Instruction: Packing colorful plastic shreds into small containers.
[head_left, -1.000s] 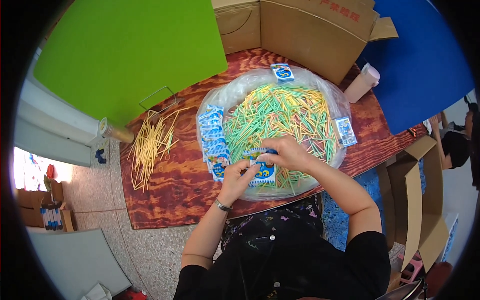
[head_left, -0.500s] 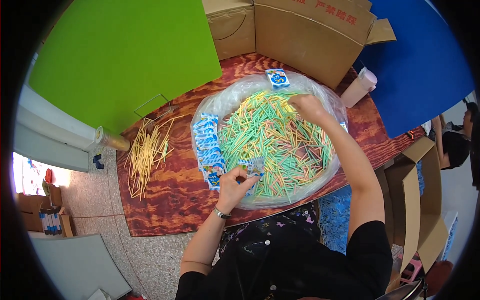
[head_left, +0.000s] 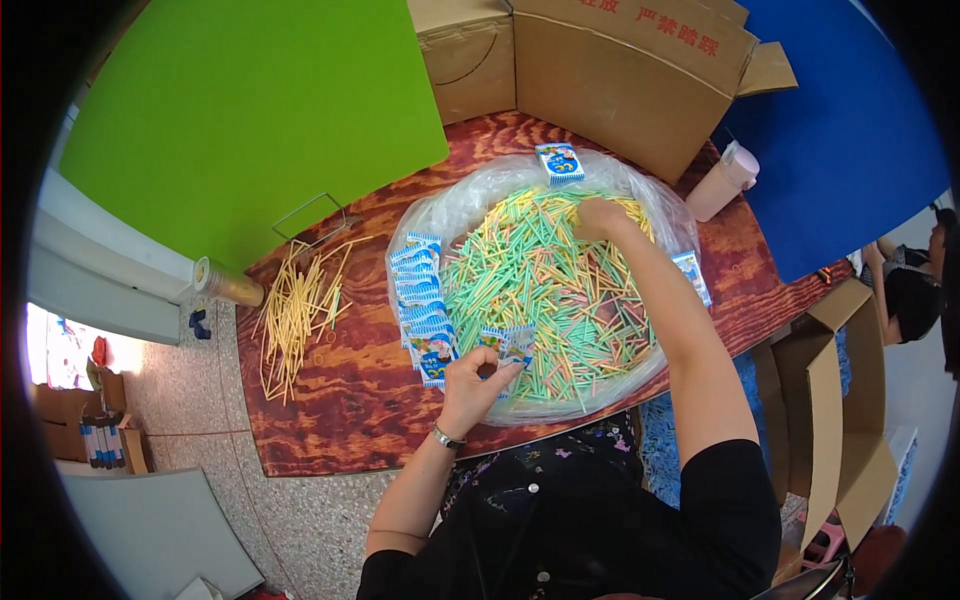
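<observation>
A wide heap of short pastel sticks [head_left: 530,260], green, yellow and pink, lies on clear plastic sheeting [head_left: 425,215] in front of me. At the heap's near left edge my left hand [head_left: 472,388] pinches a small blue-and-white packet [head_left: 515,345] between thumb and fingers. My right hand [head_left: 600,218] reaches into the far side of the sticks, its fingertips hidden, so what they hold does not show. Left of the heap, several blue-and-white packets [head_left: 420,290] overlap in a row. Another packet [head_left: 559,163] lies at the far rim, and one more [head_left: 692,277] at the right.
Long thin yellow sticks [head_left: 300,315] lie loose at the table's left, near a clear cup [head_left: 228,280] and a wire stand [head_left: 310,215]. Cardboard boxes [head_left: 620,85] and a pink bottle [head_left: 722,182] stand behind. An open carton [head_left: 820,430] is at right; another person [head_left: 905,290] sits beyond.
My right hand has moved slightly left and lower, into the sticks. My left hand keeps its pinch on the packet. The view has shifted a little, and the right-hand packet shows more.
</observation>
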